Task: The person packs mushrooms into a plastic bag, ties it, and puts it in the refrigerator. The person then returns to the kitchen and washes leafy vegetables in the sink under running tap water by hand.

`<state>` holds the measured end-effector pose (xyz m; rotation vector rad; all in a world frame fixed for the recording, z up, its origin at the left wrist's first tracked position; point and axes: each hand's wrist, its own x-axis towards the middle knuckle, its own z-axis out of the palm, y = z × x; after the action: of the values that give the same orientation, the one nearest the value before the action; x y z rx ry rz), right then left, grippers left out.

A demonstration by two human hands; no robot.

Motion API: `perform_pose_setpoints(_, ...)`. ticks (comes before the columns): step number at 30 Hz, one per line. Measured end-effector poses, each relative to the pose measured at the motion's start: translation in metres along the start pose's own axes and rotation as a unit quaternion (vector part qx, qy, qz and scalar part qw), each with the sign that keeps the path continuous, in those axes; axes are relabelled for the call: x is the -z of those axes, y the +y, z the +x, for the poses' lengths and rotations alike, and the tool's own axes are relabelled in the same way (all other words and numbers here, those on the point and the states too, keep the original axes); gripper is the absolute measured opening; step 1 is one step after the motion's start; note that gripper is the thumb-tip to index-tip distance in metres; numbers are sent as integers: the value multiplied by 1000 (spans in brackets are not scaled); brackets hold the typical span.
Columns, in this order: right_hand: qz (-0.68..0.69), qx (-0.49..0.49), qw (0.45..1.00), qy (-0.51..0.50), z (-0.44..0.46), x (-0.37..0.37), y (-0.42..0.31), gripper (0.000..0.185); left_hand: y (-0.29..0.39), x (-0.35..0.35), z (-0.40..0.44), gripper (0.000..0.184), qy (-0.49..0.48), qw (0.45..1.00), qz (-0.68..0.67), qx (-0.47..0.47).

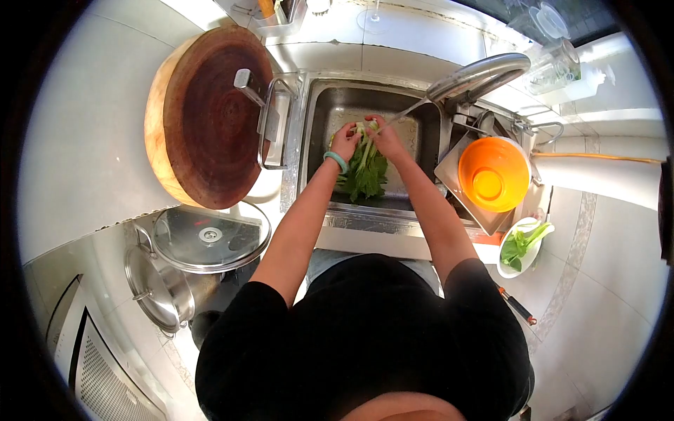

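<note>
A bunch of leafy greens (pixel 365 175) with pale stalks hangs inside the metal sink (pixel 326 105), its leaves toward my body. My left hand (pixel 345 142), with a pale green bangle (pixel 336 162) at the wrist, grips the stalk ends from the left. From the right, my right hand (pixel 385 139) closes on the same stalks, its fingers partly hidden. A thin stream of water (pixel 409 111) runs from the curved faucet (pixel 477 74) onto the stalks between my hands.
Left of the sink stands a thick round wooden chopping board (pixel 217 119) beside a metal rack (pixel 270 126). An orange bowl (pixel 494 174) sits on the right, near a white bowl (pixel 520 247) holding leaves. Lower left are a glass lid (pixel 210 236) and a steel pot (pixel 158 281).
</note>
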<state>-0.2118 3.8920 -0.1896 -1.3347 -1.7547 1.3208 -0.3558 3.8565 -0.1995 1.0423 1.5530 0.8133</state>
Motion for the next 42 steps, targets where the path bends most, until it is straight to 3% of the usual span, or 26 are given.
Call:
perform_pose_setpoints(4, 12, -61, 997, -34, -5, -3, 1, 31, 1, 0, -6, 32, 5, 999, -33, -2)
perform_pose_setpoints(6, -24, 9, 999, -27, -6, -5, 11, 32, 3, 1, -9, 31, 12, 1000, -15, -9)
perform_pose_setpoints(8, -53, 4, 998, -45, -7, -6, 1, 34, 7, 1, -11, 33, 34, 988, 132, -67)
perform_pose_setpoints(10, -81, -1, 995, -64, -8, -8, -2, 36, 9, 0, -12, 35, 42, 981, 177, -68)
perform_pose_setpoints(12, -23, -5, 998, -65, -6, -10, 1, 42, 14, 0, -13, 37, 51, 971, 222, -70)
perform_pose_setpoints(14, -37, -4, 998, -58, -7, -6, -14, 45, 35, 4, -20, 46, -2, 966, 256, -33)
perform_pose_setpoints(19, -80, -36, 995, -44, -3, -8, -22, 51, 30, 8, -18, 49, -7, 971, 238, -4)
perform_pose_setpoints(22, -114, -63, 987, -93, -3, -8, -23, 48, 21, 13, -15, 49, -12, 969, 247, 6)
perform_pose_setpoints(24, -101, -2, 988, -117, -2, -8, -14, 46, 16, 17, -13, 49, -15, 969, 246, 17)
perform_pose_setpoints(28, -145, -30, 968, -204, 6, 3, -5, 44, 6, 27, -14, 48, -74, 929, 361, 38)
perform_pose_setpoints(30, -104, -83, 966, -221, 2, 13, -24, 41, -11, 25, -16, 47, -96, 918, 380, 58)
perform_pose_setpoints(32, -58, -58, 977, -197, -1, 8, -22, 38, -21, 14, -17, 42, -144, 886, 420, 130)
perform_pose_setpoints(34, -13, -33, 985, -171, -2, 5, -25, 34, -28, 6, -23, 38, -147, 881, 434, 115)
perform_pose_setpoints(35, -53, -28, 990, -130, -4, 1, -30, 31, -29, 3, -26, 38, -104, 967, 211, 96)
perform_pose_setpoints(36, -90, -23, 992, -88, -4, -2, -33, 27, -30, 0, -28, 38, -54, 996, -24, 71)
perform_pose_setpoints(37, -90, -22, 992, -91, -3, -7, -29, 27, -35, -8, -28, 40, -38, 976, -204, 61)
perform_pose_setpoints(39, 99, -97, 989, -53, 0, -19, -20, 24, -16, -18, -35, 41, -12, 970, -237, 46)
perform_pose_setpoints(42, 94, -56, 994, -25, -3, -24, -22, 29, -23, -29, -30, 48, 24, 968, -248, -2)
